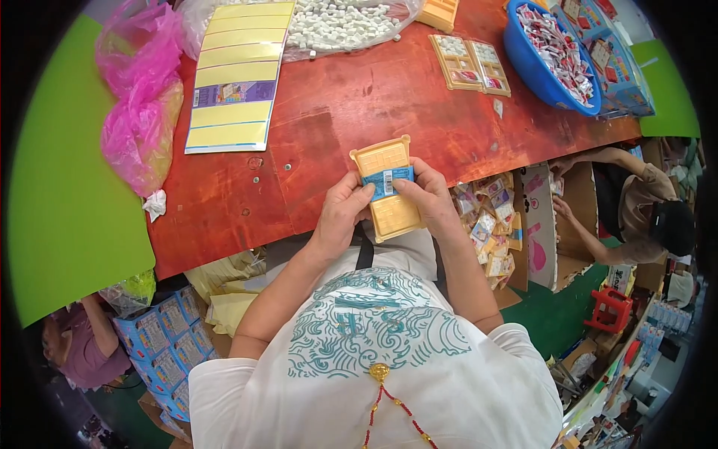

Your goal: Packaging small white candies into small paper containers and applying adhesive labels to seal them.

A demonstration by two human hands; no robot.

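A folded yellow plastic case (395, 215) with a blue paper band (388, 181) around its middle is held upright in front of me, near the table's front edge. My left hand (342, 207) grips its left side, the thumb pressed on the band. From the other side my right hand (431, 196) grips it, with that thumb also on the band. A barcode label faces up between the two thumbs. The fingers behind the case are hidden.
On the red table (314, 150) lie a sheet of yellow stickers (238, 75), white cubes (336, 26), an open yellow case (471, 66) and a blue basin (523, 75) of small packets. Pink plastic bags (138, 105) hang left. Below right, a carton holds banded cases (493, 224); a co-worker (643, 194) reaches into another box.
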